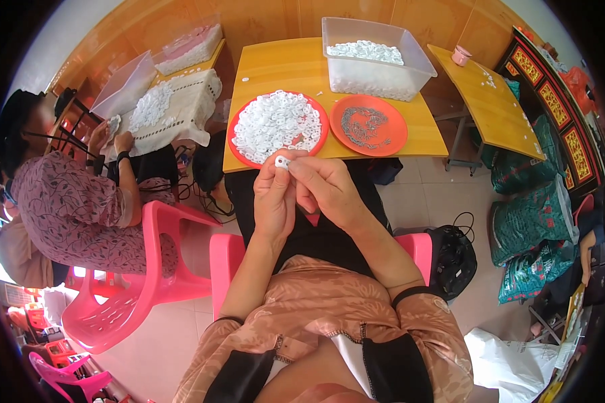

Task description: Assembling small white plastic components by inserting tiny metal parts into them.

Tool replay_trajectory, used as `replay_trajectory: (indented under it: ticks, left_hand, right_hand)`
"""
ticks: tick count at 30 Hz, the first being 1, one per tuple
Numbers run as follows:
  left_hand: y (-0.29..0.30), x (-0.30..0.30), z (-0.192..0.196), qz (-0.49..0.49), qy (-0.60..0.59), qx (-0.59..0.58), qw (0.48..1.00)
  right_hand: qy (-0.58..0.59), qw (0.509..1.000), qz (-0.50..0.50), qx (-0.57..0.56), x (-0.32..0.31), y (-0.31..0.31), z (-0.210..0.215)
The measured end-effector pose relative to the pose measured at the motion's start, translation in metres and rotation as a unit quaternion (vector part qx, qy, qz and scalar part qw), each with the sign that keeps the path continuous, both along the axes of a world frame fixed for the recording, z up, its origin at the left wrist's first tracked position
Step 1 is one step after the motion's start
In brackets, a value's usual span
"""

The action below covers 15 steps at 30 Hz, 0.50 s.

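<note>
Pinching a small white plastic ring (282,162) between the fingertips of left hand (274,195) and right hand (326,188), just over the near edge of the yellow table (296,67), red plate of white rings (277,127) beyond, orange plate of metal springs (368,125) beside it, clear bin (376,57) behind.

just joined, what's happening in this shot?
A seated person pinches a small white ring between both hands, left hand and right hand, just in front of a yellow table. On it sit a red plate heaped with white rings, an orange plate of thin metal pieces and a clear bin of more rings. To the left, another person works on similar parts.
</note>
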<state>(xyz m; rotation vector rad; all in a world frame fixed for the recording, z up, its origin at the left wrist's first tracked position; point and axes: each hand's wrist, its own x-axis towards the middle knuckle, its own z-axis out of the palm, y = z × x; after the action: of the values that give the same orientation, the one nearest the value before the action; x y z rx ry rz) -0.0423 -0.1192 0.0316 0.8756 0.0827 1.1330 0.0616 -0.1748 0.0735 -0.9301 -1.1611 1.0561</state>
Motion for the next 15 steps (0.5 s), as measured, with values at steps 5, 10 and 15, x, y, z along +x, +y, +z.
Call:
replay_trajectory:
  ticks: [5,10,15]
  left_hand:
    - [0.003,0.001,-0.002,0.001,-0.002,-0.012,1.000]
    - [0.008,0.002,-0.008,-0.014,0.004,-0.029,0.999]
    - [0.004,0.005,-0.001,-0.019,0.013,-0.065,0.998]
  right_hand:
    - [0.006,1.000,-0.008,-0.007,-0.001,0.003,0.001]
    - [0.004,1.000,-0.013,-0.005,0.001,0.008,-0.004]
    - [-0.001,0.999,-0.036,-0.011,0.003,0.011,-0.002]
